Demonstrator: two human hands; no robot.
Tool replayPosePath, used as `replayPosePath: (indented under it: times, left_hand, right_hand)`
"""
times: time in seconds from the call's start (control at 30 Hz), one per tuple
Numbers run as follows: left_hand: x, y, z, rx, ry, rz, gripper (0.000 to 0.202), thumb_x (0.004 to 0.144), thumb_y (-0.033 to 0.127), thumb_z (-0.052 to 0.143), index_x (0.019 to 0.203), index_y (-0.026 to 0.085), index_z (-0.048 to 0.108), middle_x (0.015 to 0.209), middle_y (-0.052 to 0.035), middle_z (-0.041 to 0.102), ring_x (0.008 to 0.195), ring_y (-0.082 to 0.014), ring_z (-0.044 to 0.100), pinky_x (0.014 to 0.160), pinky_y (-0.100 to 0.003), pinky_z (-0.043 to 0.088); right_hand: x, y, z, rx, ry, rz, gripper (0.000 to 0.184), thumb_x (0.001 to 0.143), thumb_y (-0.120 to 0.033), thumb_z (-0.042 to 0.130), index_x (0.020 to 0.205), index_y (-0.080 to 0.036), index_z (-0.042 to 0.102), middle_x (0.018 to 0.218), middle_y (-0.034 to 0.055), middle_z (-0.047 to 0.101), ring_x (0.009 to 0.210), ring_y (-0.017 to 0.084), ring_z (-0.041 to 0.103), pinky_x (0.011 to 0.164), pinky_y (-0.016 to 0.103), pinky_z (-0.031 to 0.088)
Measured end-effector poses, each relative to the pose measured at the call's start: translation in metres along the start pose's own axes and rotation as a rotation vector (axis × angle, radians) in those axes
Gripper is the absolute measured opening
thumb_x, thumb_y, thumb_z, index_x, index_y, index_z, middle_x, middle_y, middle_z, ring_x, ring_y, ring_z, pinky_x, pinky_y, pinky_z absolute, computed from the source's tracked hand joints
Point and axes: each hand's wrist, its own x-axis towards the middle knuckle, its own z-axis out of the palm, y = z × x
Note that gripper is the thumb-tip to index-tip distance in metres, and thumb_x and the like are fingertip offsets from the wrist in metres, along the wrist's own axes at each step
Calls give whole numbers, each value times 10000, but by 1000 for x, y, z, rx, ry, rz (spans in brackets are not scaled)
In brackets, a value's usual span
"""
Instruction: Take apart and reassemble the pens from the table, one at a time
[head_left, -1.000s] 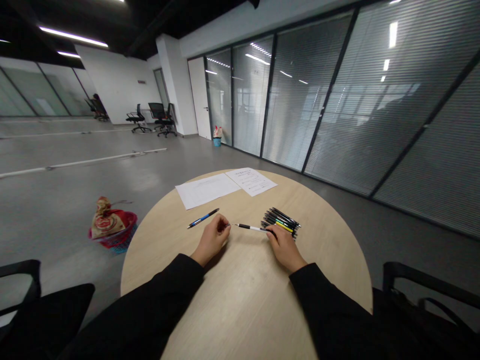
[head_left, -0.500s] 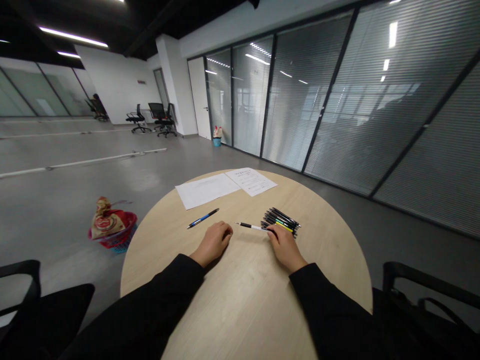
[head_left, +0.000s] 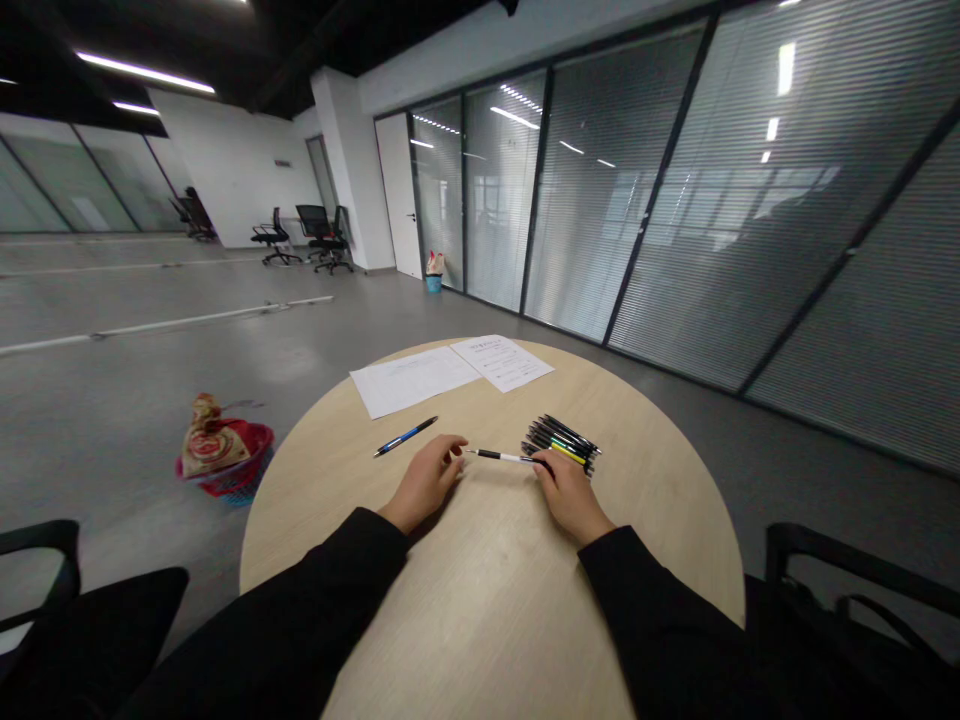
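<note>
My right hand (head_left: 568, 492) pinches the rear end of a black and white pen (head_left: 504, 456), whose tip points left across the table. Close to that tip is my left hand (head_left: 429, 480), its thumb and fingers parted and nothing held in them. Beyond my right hand lies a bundle of several dark pens (head_left: 562, 437), with one yellow and one green stripe showing among them; my fingers partly cover its near edge. A single blue and black pen (head_left: 406, 436) rests on the tabletop, to the far left of my left hand.
Two printed paper sheets (head_left: 416, 378) lie at the far side of the round wooden table (head_left: 480, 620). A red basket (head_left: 259, 450) holding a bag stands on the floor at left. Black chairs (head_left: 862, 580) flank the table.
My left hand's fingers have opened and reached slightly forward, towards the pen tip. The held pen has shifted a little to the left and its tip has dropped slightly.
</note>
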Motion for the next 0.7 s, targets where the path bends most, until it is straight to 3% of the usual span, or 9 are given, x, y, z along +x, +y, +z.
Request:
replayPosePath:
  times: [0.1, 0.23, 0.57, 0.7]
  left_hand:
    - [0, 6, -2, -38, -14, 30, 224, 937, 280, 527, 1117, 188, 623, 1015, -73, 673, 853, -195, 608, 798, -337, 498]
    - [0, 9, -3, -45, -34, 58, 169, 942, 287, 526, 969, 189, 662, 920, -58, 685, 818, -191, 613, 776, -325, 498]
    - [4, -6, -5, 47, 168, -25, 173, 946, 288, 488, 912, 179, 617, 904, -65, 669, 830, -211, 600, 784, -352, 489]
    - [5, -8, -7, 86, 173, -81, 156, 928, 261, 486, 919, 175, 615, 890, -66, 656, 802, -212, 593, 754, -349, 485]
  right_hand:
    - [0, 0, 1, 4, 0, -10, 201, 966, -206, 478, 1015, -172, 671, 1006, 95, 699, 950, 229, 634, 858, 346, 478]
    - [0, 0, 1, 8, -18, -35, 200, 963, -205, 479, 1003, -173, 673, 1008, 95, 699, 952, 229, 634, 857, 346, 481]
    - [2, 7, -1, -52, 99, 22, 219, 951, -188, 463, 1025, -173, 668, 1025, 105, 699, 990, 241, 629, 904, 369, 474]
    - [2, 7, -1, -58, 109, 31, 231, 954, -189, 449, 1030, -177, 667, 1027, 104, 699, 1000, 243, 628, 907, 372, 473]
